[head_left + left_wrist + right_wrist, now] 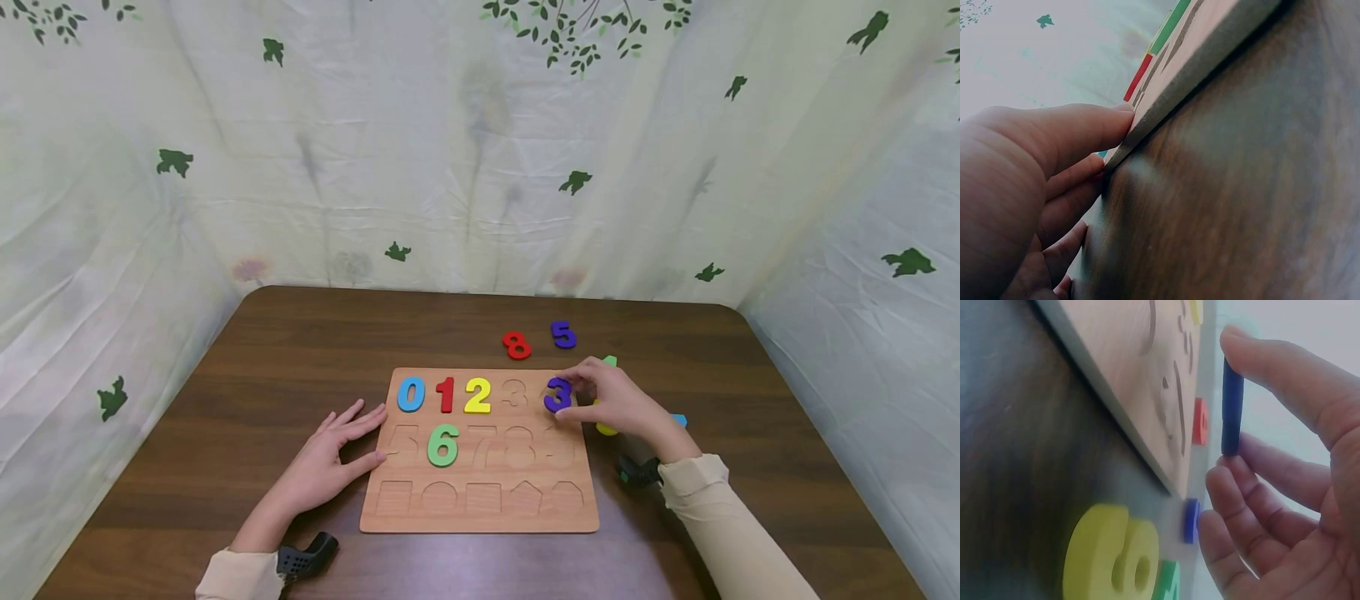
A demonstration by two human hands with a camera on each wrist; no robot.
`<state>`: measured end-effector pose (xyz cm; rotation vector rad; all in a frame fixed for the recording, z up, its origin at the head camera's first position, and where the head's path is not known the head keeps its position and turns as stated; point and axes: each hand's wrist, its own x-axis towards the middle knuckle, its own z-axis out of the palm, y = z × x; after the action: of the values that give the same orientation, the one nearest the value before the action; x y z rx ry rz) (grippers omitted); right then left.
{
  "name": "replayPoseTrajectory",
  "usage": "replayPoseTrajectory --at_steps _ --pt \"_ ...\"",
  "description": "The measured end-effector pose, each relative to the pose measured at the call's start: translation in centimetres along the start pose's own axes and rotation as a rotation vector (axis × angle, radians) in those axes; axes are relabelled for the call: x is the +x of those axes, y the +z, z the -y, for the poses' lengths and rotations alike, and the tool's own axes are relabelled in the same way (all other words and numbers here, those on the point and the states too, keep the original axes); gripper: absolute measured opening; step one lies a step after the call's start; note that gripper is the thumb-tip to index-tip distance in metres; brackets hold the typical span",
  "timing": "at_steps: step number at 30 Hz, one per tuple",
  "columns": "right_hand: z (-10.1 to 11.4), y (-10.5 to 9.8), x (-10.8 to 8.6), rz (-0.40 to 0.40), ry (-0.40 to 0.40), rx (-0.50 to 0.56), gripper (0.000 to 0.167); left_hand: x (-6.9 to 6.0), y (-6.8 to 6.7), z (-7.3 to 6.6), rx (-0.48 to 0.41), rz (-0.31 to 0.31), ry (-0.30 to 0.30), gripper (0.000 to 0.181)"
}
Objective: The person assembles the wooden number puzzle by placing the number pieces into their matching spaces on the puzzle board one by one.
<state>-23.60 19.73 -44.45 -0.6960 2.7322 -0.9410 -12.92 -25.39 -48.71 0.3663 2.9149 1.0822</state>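
Observation:
My right hand pinches a dark blue number 3 between thumb and fingers, over the upper right corner of the wooden number board. In the right wrist view the 3 is seen edge-on, lifted above the board. My left hand rests at the board's left edge, fingers spread and touching it; in the left wrist view the thumb lies against that edge. A blue 0, red 1 and yellow 2 sit in the top row, a green 6 in the middle row.
Behind the board lie a red 8 and a purple-blue 5. Right of it, partly hidden by my right hand, are a yellow number, a green 4 and a light blue piece. A patterned white curtain surrounds the table.

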Motion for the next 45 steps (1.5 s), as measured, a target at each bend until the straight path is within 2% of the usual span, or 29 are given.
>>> replayPoseTrajectory --at_steps 10,17,22,38,45 --pt "0.8 1.0 2.2 0.032 0.008 -0.014 0.062 0.0 0.1 0.1 0.002 0.005 0.001 0.067" --pt "1.1 1.7 3.5 0.051 -0.021 -0.037 0.062 -0.1 0.0 0.1 -0.001 0.002 0.002 0.066" --pt "1.5 2.1 4.2 0.070 -0.017 -0.016 0.061 -0.1 0.0 0.1 -0.005 0.002 0.003 0.066" --pt "2.5 3.0 6.0 0.101 -0.045 -0.044 0.061 -0.1 -0.2 -0.1 -0.001 0.004 -0.002 0.067" --pt "3.0 3.3 6.1 0.121 -0.024 -0.047 0.059 0.0 -0.2 -0.1 -0.003 0.010 -0.011 0.067"
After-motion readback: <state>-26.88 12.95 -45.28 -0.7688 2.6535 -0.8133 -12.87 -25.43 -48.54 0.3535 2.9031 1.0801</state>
